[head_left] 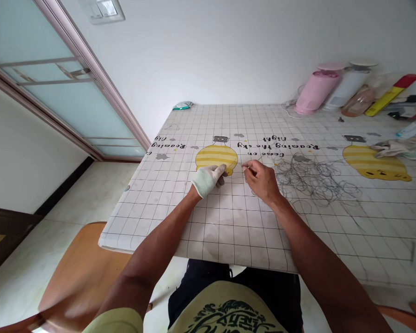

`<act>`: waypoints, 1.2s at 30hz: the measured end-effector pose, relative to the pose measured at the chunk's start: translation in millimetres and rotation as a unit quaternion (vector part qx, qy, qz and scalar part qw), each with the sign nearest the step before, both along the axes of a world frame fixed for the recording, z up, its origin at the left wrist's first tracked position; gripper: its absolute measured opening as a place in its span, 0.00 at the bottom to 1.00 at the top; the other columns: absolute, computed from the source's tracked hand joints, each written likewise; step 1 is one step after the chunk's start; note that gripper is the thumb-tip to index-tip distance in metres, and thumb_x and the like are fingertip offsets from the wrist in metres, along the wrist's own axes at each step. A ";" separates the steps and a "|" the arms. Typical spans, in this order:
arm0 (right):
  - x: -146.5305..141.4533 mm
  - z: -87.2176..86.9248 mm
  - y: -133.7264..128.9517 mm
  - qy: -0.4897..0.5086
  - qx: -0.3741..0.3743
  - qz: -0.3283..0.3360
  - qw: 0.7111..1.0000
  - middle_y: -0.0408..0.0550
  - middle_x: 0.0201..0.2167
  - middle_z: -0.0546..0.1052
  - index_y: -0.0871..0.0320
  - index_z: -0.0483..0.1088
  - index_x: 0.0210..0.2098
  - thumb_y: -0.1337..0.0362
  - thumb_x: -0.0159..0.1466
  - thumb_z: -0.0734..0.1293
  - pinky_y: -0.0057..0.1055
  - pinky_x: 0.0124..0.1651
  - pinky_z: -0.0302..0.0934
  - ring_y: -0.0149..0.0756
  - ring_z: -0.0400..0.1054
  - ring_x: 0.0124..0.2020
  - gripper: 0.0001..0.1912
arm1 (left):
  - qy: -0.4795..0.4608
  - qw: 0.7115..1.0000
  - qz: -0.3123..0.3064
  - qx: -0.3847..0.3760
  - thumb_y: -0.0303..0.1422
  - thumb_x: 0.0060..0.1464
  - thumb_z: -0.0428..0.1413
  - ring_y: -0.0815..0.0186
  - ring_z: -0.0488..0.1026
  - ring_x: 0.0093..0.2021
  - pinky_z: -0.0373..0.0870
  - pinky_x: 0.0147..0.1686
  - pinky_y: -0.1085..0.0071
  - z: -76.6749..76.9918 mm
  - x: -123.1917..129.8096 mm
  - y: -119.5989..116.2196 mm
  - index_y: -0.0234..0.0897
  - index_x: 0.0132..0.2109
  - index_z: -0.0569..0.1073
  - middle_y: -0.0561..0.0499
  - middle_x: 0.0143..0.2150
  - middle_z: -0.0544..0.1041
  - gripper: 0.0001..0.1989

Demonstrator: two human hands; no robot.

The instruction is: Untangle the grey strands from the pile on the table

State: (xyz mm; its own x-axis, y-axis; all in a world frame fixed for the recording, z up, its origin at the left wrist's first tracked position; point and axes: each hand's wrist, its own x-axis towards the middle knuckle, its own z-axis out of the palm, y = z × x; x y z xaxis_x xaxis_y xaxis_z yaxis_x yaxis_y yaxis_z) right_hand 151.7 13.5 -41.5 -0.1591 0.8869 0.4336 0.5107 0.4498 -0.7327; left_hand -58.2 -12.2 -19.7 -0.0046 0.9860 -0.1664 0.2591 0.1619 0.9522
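A white glove covers my left hand [210,179], which is over the yellow striped print on the tablecloth [152,208]. Its thumb and fingers are pinched together on something too small to make out. Just to the right, my bare right hand [260,179] is also closed, fingertips pinched on something tiny that I cannot make out. A small gap separates the two hands. Beside my right hand spreads a loose tangle of thin dark wire or thread [312,180].
At the back right stand a pink cylinder [317,91], a white cylinder [348,88], a bottle [358,101] and a yellow-red box [388,98]. Another glove [395,149] lies at the right. A green packet [182,106] sits at the back left corner. An orange chair [79,263] is at the left.
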 end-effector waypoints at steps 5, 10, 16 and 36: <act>0.6 -0.7 1.1 -0.007 -0.004 -0.015 1.000 0.40 0.20 0.74 0.55 0.77 0.39 0.59 0.69 0.66 0.32 0.29 0.58 0.33 0.64 0.20 0.09 | -0.084 0.996 0.024 0.020 0.54 0.70 0.48 0.68 0.74 0.23 0.71 0.27 0.72 -12.5 -10.0 8.2 0.32 0.39 0.79 0.47 0.26 0.78 0.29; 1.6 -1.2 1.3 0.009 -0.022 -0.012 1.000 0.39 0.20 0.71 0.55 0.77 0.39 0.58 0.70 0.66 0.32 0.28 0.57 0.32 0.63 0.20 0.09 | -0.105 0.994 0.018 0.016 0.57 0.68 0.50 0.67 0.74 0.24 0.71 0.28 0.71 -15.5 -13.7 10.8 0.31 0.39 0.79 0.45 0.27 0.79 0.31; 4.4 1.2 2.2 0.073 -0.072 0.011 0.995 0.40 0.21 0.71 0.55 0.76 0.40 0.55 0.70 0.66 0.31 0.25 0.60 0.33 0.64 0.20 0.11 | 0.051 0.995 -0.006 0.090 0.39 0.64 0.58 0.65 0.80 0.39 0.75 0.43 0.72 5.3 -10.0 2.4 0.39 0.57 0.80 0.47 0.45 0.85 0.18; 2.4 -6.7 4.1 0.080 -0.086 0.015 0.993 0.40 0.21 0.71 0.54 0.75 0.41 0.54 0.70 0.66 0.31 0.25 0.60 0.33 0.64 0.20 0.11 | 0.321 0.912 -0.176 0.184 0.27 0.63 0.54 0.60 0.74 0.44 0.66 0.42 0.70 -1.5 3.5 2.9 0.40 0.26 0.74 0.47 0.37 0.77 0.16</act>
State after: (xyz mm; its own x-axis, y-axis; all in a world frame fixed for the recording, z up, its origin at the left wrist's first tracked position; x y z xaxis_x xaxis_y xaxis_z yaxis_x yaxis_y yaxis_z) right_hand 154.1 17.6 -48.2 -0.1277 0.9461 0.2977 0.3694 0.3240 -0.8710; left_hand -54.7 -9.3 -21.2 0.3433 0.9336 0.1025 0.7564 -0.3396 0.5590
